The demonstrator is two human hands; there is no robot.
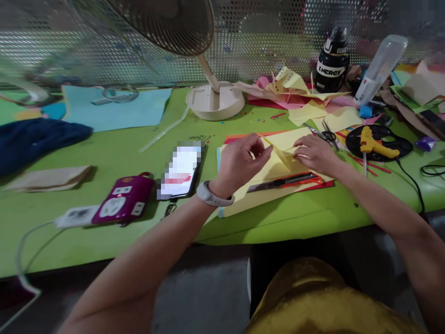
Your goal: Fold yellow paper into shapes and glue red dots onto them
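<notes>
A yellow paper sheet (278, 141) lies on a stack of coloured paper on the green table (114, 153). My left hand (239, 160) pinches a raised fold of the yellow sheet between thumb and fingers. My right hand (314, 153) presses its fingers down on the folded part, just right of the left hand. A utility knife (285, 182) with an orange and black handle rests on the paper, just in front of both hands. My left wrist wears a white band.
A phone (179, 171) and a purple power strip (121, 200) lie left of the paper. A desk fan base (215, 99) stands behind. Scissors (327, 134), a yellow glue gun (377, 146), a black bottle (332, 62) and paper scraps crowd the right.
</notes>
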